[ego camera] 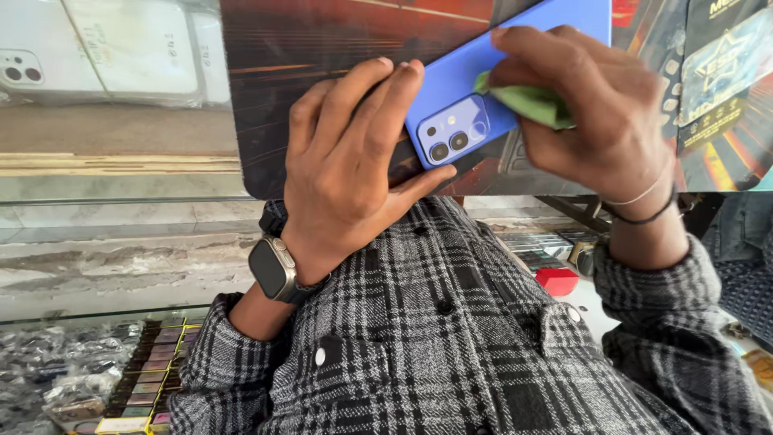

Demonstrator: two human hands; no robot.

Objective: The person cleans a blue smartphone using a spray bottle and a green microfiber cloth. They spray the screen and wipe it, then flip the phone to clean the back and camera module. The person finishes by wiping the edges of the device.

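Observation:
A blue phone (483, 72) lies back side up, with its camera module (455, 133) facing me. My left hand (346, 169), with a smartwatch (272, 268) on the wrist, grips the camera end of the phone between fingers and thumb. My right hand (600, 113) presses a folded green cloth (531, 103) onto the phone's back beside the camera module. Thin bands circle the right wrist. Both sleeves are grey and black plaid.
Under the phone is a dark mat (322, 48) with red and orange streaks. Clear phone cases in packets (105, 48) lie top left. Below the glass counter, bottom left, are rows of small packets (153, 379). A small red box (555, 280) sits right of centre, with packaged goods (717, 72) top right.

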